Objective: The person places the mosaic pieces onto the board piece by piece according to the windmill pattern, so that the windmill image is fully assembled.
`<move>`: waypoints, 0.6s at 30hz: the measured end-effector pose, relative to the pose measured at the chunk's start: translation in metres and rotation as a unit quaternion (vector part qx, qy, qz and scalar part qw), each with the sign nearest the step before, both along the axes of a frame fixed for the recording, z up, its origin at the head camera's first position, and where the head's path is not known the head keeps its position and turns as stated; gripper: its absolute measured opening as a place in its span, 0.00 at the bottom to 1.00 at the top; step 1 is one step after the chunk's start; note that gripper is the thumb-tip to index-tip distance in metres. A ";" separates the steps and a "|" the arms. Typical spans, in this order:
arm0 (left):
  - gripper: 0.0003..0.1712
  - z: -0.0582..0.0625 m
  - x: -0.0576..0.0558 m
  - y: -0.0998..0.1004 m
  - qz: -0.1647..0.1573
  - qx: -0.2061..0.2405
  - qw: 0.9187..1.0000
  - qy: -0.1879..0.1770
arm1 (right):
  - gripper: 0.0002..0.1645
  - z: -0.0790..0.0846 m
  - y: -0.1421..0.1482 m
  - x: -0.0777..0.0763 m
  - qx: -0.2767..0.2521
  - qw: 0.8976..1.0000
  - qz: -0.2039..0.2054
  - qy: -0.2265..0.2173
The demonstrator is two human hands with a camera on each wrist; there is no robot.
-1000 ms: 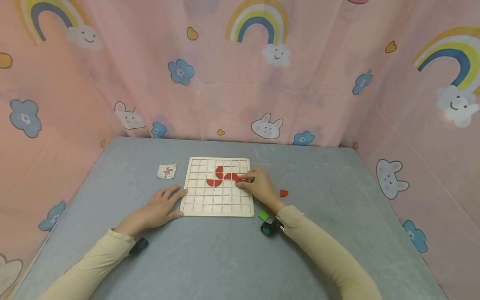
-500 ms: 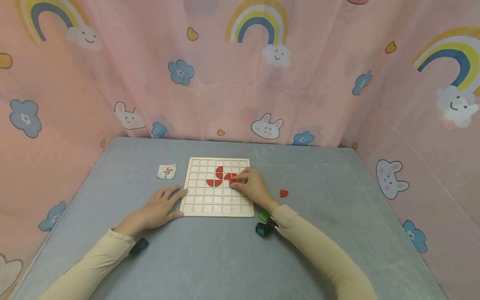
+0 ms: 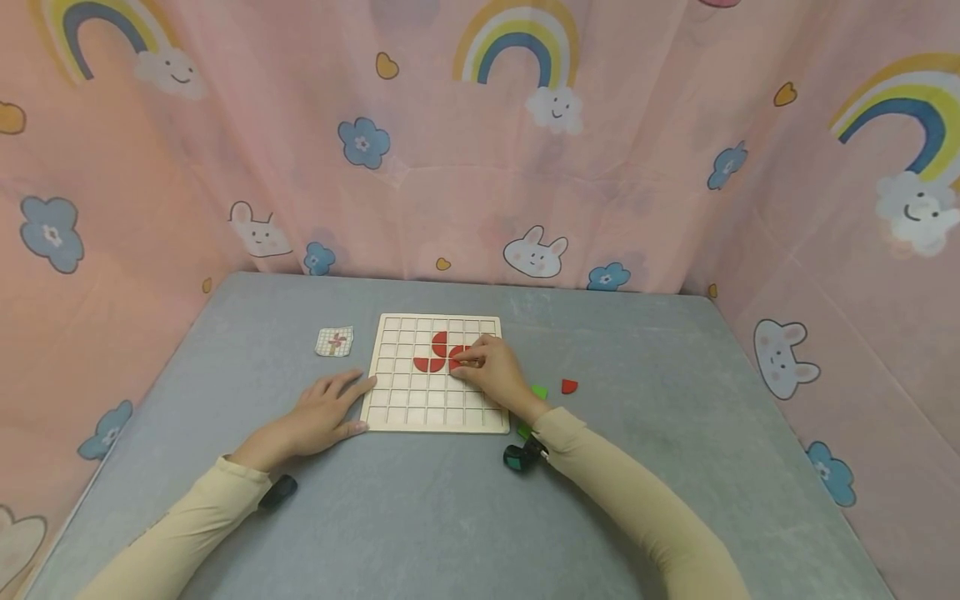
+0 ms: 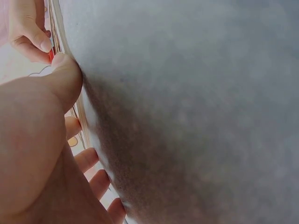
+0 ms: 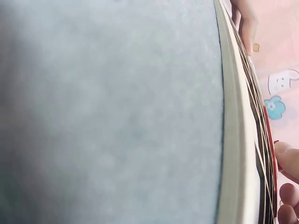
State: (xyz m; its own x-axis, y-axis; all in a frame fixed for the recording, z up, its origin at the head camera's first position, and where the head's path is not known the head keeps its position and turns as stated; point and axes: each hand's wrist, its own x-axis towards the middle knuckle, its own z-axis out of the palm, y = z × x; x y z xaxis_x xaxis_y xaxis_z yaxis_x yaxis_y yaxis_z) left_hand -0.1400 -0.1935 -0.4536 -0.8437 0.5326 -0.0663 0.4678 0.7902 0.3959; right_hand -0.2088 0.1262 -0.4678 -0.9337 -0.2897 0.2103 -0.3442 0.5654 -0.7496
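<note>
A pale wooden grid board [image 3: 397, 414] lies on the grey table. Red quarter-circle pieces [image 3: 438, 342] sit in cells near its middle. My right hand [image 3: 501, 375] is over the board's right half, pinching a red quarter-circle piece [image 3: 454, 366] between thumb and fingers, close beside the placed red ones. In the right wrist view the thumb [image 5: 287, 157] presses against a sliver of red just over the board's surface. My left hand [image 3: 311, 419] rests at the board's left edge, its fingers spread and its thumb at the near corner.
Left of the board lies a small card [image 3: 333, 341] printed with a grid and a red figure. To the right are a loose red quarter-circle piece [image 3: 569, 387] and green pieces [image 3: 539, 392], partly hidden by the right wrist. A patterned pink curtain [image 3: 420, 217] stands behind the table.
My right hand has slid left across the board with the red quarter-circle piece, toward the placed red ones. A green piece by the wrist has come into view. The left hand stays put.
</note>
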 end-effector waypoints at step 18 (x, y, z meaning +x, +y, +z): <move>0.39 0.001 0.000 0.000 0.001 -0.003 1.000 -0.004 | 0.12 -0.004 -0.003 -0.003 0.013 1.000 -0.002 0.007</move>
